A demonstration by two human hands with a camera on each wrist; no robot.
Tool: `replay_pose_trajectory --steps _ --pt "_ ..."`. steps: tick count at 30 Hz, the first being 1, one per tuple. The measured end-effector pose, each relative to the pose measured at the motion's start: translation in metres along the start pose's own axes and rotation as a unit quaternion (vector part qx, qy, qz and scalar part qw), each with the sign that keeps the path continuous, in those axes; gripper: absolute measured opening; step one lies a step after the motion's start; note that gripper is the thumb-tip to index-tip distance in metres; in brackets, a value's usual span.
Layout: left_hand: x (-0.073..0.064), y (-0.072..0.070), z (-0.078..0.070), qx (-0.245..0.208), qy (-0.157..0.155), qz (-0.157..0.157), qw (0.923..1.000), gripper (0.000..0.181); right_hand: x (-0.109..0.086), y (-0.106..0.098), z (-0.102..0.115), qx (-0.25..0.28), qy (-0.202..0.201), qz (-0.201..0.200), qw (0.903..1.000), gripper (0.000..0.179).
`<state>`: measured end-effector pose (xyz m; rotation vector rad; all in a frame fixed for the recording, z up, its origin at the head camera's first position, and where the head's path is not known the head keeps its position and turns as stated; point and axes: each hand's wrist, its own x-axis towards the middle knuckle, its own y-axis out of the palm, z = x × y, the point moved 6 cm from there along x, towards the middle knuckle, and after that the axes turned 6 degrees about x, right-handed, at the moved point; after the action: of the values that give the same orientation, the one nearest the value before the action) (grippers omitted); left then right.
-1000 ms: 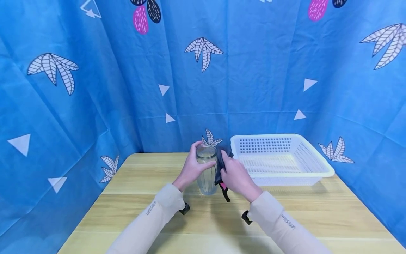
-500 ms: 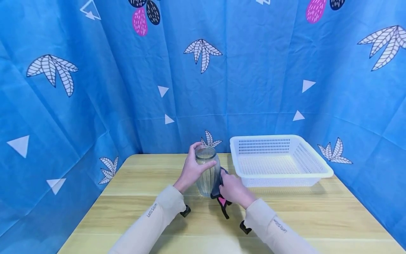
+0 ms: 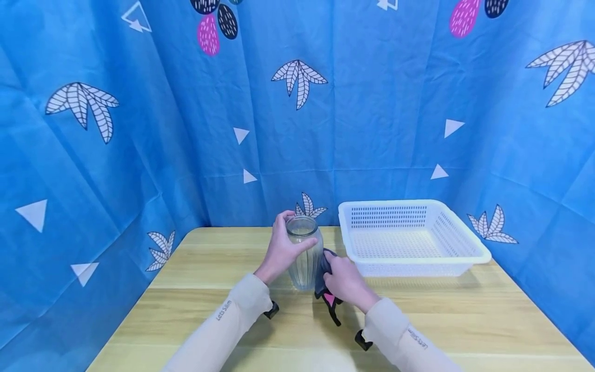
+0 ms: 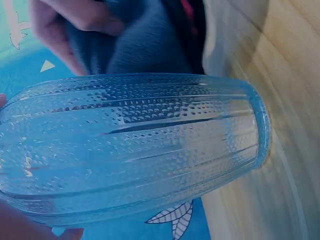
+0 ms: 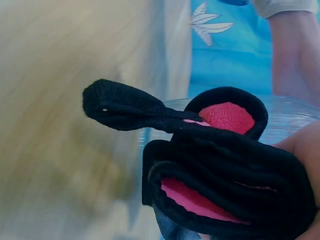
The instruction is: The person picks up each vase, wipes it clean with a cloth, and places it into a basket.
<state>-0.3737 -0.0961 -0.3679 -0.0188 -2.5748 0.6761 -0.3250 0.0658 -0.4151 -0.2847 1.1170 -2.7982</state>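
Note:
A clear ribbed glass vase [image 3: 304,271] stands upright on the table. My left hand [image 3: 284,251] grips it near the rim, thumb across the front. Against the vase's right side, my right hand [image 3: 346,279] holds a folded dark cloth [image 3: 321,279] with black edging and a pink inner side. A black loop hangs from the cloth's lower end. In the left wrist view the dimpled glass wall [image 4: 150,145] fills the middle, with the cloth [image 4: 145,40] right behind it. The right wrist view shows the cloth's rolled layers [image 5: 225,175] beside the glass; most right-hand fingers are hidden there.
A white perforated plastic basket [image 3: 418,260] sits at the table's back right, just beyond my right hand. The light wooden table [image 3: 195,310] ends at a blue patterned curtain [image 3: 372,134] behind and on both sides.
My right hand and the cloth have slid down the vase's right side, from near its rim to its lower half. My left hand keeps its grip in nearly the same place.

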Motion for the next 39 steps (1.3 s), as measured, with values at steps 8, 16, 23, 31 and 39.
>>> replay_pose_trajectory --steps 8,16,23,31,39 --pt "-0.001 -0.004 -0.006 -0.020 -0.007 0.025 0.9995 0.084 -0.009 -0.036 0.033 -0.019 -0.057 -0.079 0.9951 0.061" --pt "-0.002 -0.002 -0.010 -0.054 -0.005 0.049 0.9973 0.087 -0.009 -0.052 0.054 -0.014 -0.114 -0.140 0.9836 0.062" --pt "-0.001 0.001 -0.004 -0.054 -0.001 0.029 0.9981 0.088 0.004 -0.038 0.035 0.006 -0.045 -0.079 0.9959 0.067" --pt "0.000 0.004 0.000 -0.044 -0.014 0.008 0.9989 0.089 0.010 0.003 0.001 -0.034 -0.004 0.009 0.9994 0.064" --pt "0.000 -0.001 0.001 0.008 0.007 -0.025 0.9996 0.090 0.006 0.013 -0.007 -0.026 -0.001 0.034 0.9991 0.063"
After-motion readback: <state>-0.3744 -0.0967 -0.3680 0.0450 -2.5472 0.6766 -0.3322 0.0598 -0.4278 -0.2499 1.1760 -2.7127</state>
